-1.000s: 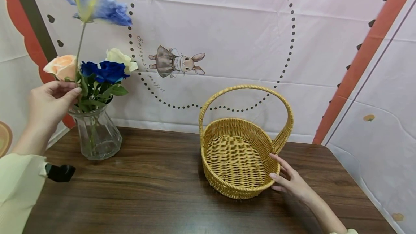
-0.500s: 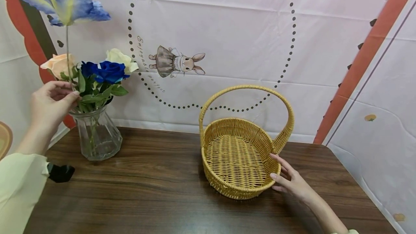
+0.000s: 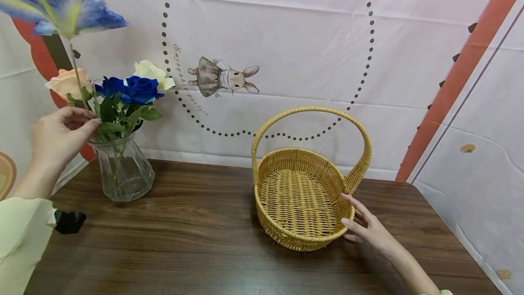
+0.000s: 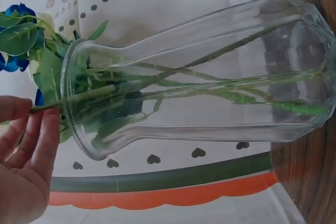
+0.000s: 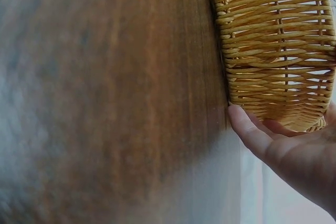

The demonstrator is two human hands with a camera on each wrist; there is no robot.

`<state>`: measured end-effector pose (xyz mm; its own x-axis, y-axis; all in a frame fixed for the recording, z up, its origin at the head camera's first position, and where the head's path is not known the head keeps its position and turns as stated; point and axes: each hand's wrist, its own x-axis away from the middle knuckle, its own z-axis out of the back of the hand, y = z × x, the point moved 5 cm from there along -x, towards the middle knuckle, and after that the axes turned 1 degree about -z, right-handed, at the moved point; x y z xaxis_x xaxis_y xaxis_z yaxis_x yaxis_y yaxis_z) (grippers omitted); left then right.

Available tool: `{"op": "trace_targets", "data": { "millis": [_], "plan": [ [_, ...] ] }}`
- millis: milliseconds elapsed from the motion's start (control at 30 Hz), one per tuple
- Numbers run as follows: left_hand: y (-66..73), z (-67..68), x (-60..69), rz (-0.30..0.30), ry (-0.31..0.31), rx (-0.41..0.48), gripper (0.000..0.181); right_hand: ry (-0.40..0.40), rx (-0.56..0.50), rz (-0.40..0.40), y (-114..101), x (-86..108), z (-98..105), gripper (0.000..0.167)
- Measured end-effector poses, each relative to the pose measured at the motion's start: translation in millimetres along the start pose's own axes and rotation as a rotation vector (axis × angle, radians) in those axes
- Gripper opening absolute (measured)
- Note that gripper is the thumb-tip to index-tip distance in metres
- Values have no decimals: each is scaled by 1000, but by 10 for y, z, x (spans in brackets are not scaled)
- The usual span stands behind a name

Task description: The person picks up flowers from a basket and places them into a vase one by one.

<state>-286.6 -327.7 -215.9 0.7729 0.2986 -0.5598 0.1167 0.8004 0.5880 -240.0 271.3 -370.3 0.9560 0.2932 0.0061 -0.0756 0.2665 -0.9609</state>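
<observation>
At the left, my left hand [image 3: 61, 138] pinches the stem of a large pale-blue artificial flower [image 3: 67, 8] between thumb and fingers, just above the mouth of a glass vase [image 3: 124, 172]. In the left wrist view, the pinched stem [image 4: 44, 107] runs through the rim into the vase [image 4: 210, 40]. Peach [image 3: 71, 83], dark-blue [image 3: 141, 89] and cream [image 3: 149, 74] roses stand in the vase. My right hand [image 3: 370, 229] holds the right rim of a yellow wicker basket [image 3: 300, 204], thumb and forefinger at the rim. In the right wrist view, other fingers touch its outer wall [image 5: 278, 51].
Both vase and basket stand on a dark wooden table [image 3: 196, 240], the basket's tall arched handle [image 3: 311, 109] upright. Behind hangs a pale printed cloth [image 3: 286, 35] with a rabbit drawing. A black object [image 3: 69, 222] sits at the left cuff.
The pale-blue bloom has swung left, its stem now leaning left. The peach rose has shifted slightly left too. My right hand and the basket stay in place.
</observation>
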Motion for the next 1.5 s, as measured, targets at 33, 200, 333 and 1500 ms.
{"op": "trace_targets", "data": {
  "millis": [33,200,333,1500],
  "plan": [
    [1,-1,-2,7,-6,-11,37,-1,1,1,1,0,-2,60],
    [17,28,-8,39,27,1,45,7,1,-5,8,-3,-5,60],
    [49,47,-4,19,55,-6,46,4,1,2,0,0,-2,59],
    [115,-58,24,-83,27,-186,39,-3,3,11,0,12,-8,60]
  ]
}}
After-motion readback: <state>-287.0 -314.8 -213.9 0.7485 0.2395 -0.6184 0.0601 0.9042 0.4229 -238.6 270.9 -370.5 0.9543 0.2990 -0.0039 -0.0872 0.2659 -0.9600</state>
